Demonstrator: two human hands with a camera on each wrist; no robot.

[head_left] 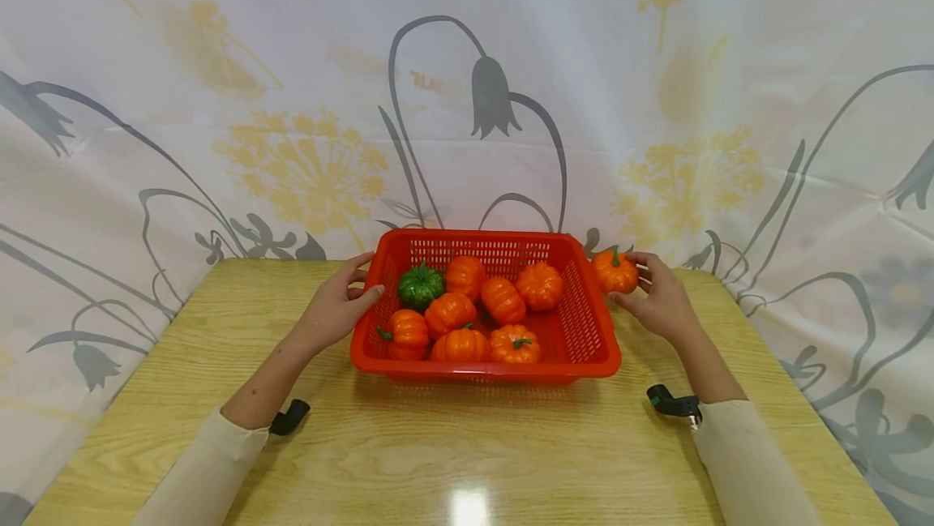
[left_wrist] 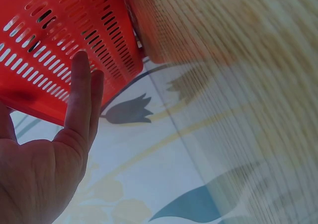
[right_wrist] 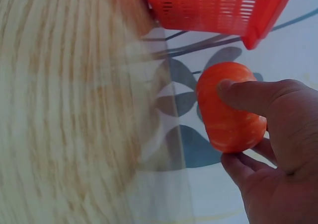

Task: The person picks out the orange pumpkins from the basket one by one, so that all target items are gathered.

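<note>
A red plastic basket [head_left: 485, 370] stands on the table, holding several small orange pumpkins [head_left: 450, 314] and one green pumpkin [head_left: 421, 287]. At the basket's left side is my left hand [head_left: 340, 305]; its thumb lies over the rim while the fingers [left_wrist: 79, 95] lie against the slotted outer wall. Just outside the right rim, my right hand [head_left: 659, 299] holds another orange pumpkin [right_wrist: 231, 110] with a green stem, thumb on one side and fingers on the other. In the right wrist view this pumpkin is apart from the basket.
The wooden table [head_left: 467, 437] carries the basket near its back edge. Behind it hangs a pale cloth [head_left: 292, 104] with grey and yellow flower prints. A black strap-on device [head_left: 671, 403] is at my right wrist, and another black piece [head_left: 290, 417] at the left.
</note>
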